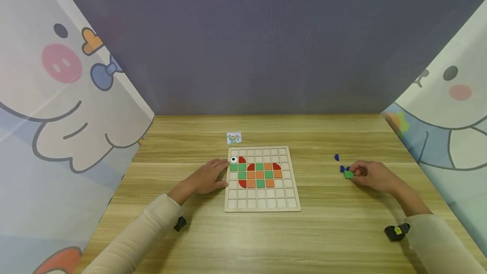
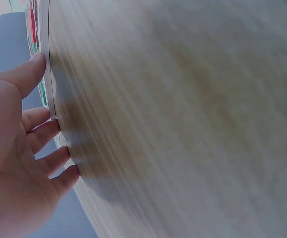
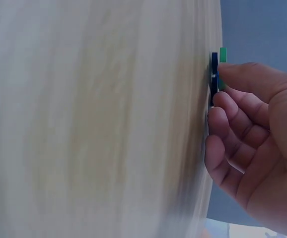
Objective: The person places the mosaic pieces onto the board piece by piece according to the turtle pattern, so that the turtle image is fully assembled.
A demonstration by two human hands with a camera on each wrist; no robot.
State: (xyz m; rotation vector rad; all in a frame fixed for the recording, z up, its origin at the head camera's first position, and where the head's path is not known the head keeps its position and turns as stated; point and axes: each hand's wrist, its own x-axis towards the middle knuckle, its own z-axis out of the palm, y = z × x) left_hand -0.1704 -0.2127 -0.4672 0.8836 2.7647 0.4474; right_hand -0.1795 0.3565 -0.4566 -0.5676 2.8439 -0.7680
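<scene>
My right hand [image 1: 373, 175] pinches a green square tile [image 1: 348, 174] between thumb and fingers, just over the table on the right. In the right wrist view the green tile [image 3: 223, 53] shows edge-on beside dark blue pieces [image 3: 214, 89]. My left hand [image 1: 207, 176] rests at the left edge of a wooden grid board [image 1: 262, 203], its thumb and fingertips spread along that side. Green, orange and red tiles and a round eye piece [image 1: 233, 160] fill part of the grid. In the left wrist view the fingers [image 2: 44, 134] lie at the board's edge.
Small blue pieces [image 1: 336, 157] lie on the table around the right hand. Behind the board is a little picture card [image 1: 233, 138]. A dark grey panel [image 1: 266, 54] closes off the back, and cartoon-printed walls [image 1: 456, 96] stand at both sides.
</scene>
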